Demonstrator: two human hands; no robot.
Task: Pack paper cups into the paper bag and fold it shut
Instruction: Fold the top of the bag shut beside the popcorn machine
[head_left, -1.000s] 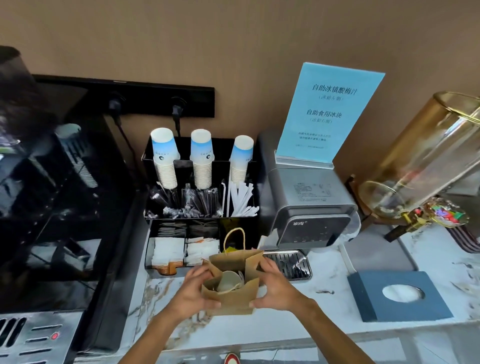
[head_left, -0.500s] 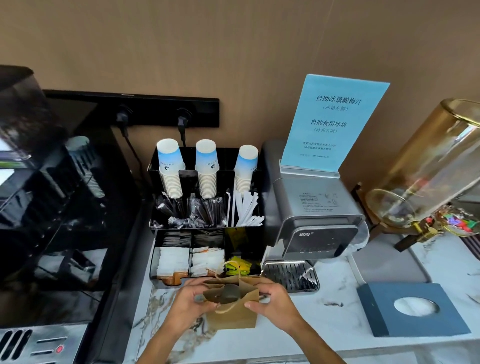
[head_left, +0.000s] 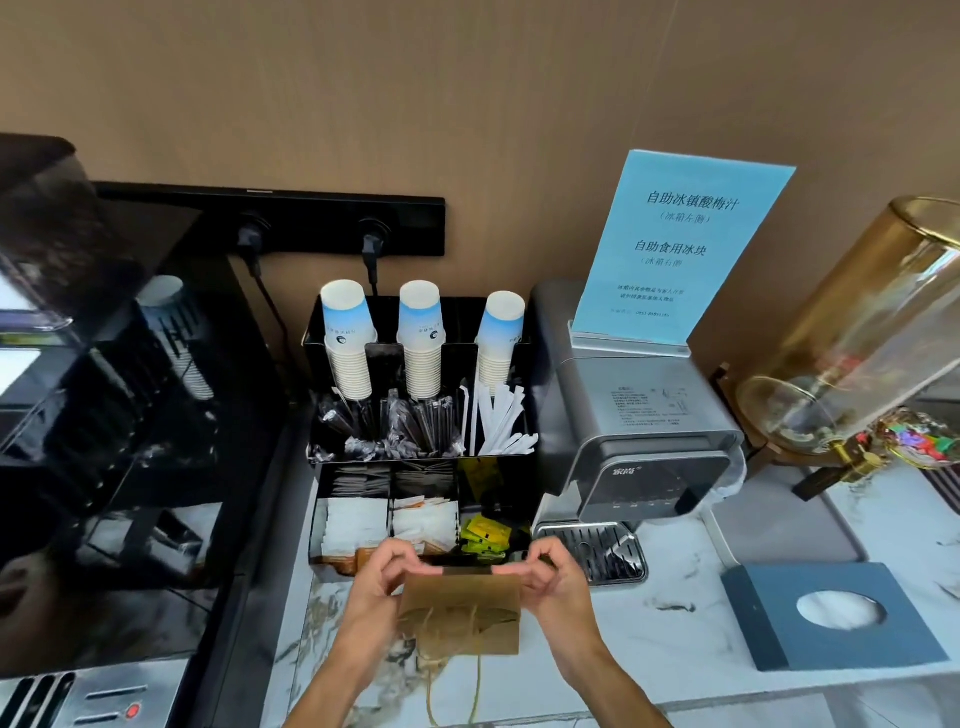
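Note:
A small brown paper bag (head_left: 464, 613) stands on the marble counter near the front edge, its top pressed flat and folded toward me. Its string handles hang down the front face. My left hand (head_left: 376, 582) pinches the top left corner of the fold. My right hand (head_left: 550, 577) pinches the top right corner. The bag's mouth is closed, so nothing inside shows. Three stacks of upside-down blue-and-white paper cups (head_left: 421, 338) stand in a black organizer (head_left: 519, 467) behind the bag.
The organizer also holds stirrers, straws and sachets. A black coffee machine (head_left: 114, 441) fills the left. A silver dispenser (head_left: 644, 441) with a blue sign (head_left: 680, 244) stands to the right, then a blue tissue box (head_left: 826, 613) and a glass drink dispenser (head_left: 872, 332).
The bag's open mouth, with a cup showing inside, has been pressed shut and folded over toward me. Its handles now hang down the front. Both hands moved up to the top corners.

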